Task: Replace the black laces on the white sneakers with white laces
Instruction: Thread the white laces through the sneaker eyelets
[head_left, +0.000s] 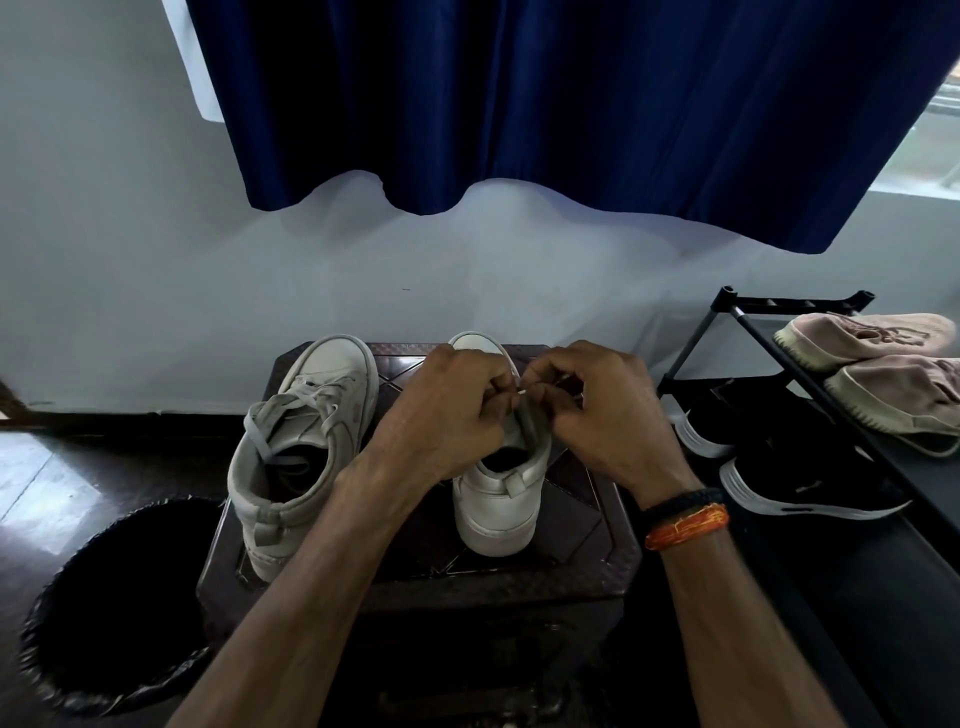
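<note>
Two white sneakers stand on a dark carved stool (587, 525), toes pointing away from me. The left sneaker (306, 447) carries a white lace (260, 436) whose loose end drapes over its collar. Over the tongue of the right sneaker (498, 499) both of my hands meet. My left hand (441, 410) and my right hand (602, 410) have their fingers curled, and between their fingertips they pinch a white lace (522, 397). The hands hide that shoe's eyelets and most of the lace. No black lace shows.
A black-lined bin (109, 608) stands on the floor at the lower left, close to the stool. On the right a black shoe rack (748, 332) holds pink sneakers (878, 369) and black sneakers (795, 483). A blue curtain (545, 104) hangs over the pale wall behind.
</note>
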